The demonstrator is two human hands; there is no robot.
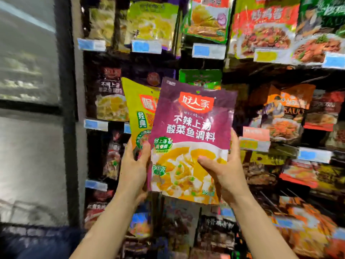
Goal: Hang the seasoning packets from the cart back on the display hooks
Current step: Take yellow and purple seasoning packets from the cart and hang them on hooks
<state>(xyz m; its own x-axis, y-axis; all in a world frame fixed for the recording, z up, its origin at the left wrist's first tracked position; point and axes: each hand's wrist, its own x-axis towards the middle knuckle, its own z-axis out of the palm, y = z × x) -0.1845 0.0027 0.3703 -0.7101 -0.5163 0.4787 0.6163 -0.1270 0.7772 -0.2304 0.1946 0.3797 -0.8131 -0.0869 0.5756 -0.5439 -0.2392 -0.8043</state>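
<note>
Both of our bare forearms rise from the bottom edge toward a purple seasoning packet (192, 139), which we hold upright in front of the display wall (205, 62). That wall fills most of the view: rows of hanging packets in green, red, orange and dark wrappers, with blue price tags (208, 51) clipped along the rails, all blurred. To its left stands a dark metal upright (65, 90) beside a pale, smeared panel.

Our purple packet carries a red logo, white characters and a picture of yellow soup. Behind it, partly covered on its left, sits a yellow-green packet (138, 111), its top tilted slightly left.

Our right hand (226, 171) grips the purple packet's right edge, thumb pressed across the printed front, fingers curled behind. Our left hand (134, 169) clasps the lower left, thumb on the front edge of the 2 overlapped packets; we cannot tell which packet its hidden fingers touch.
</note>
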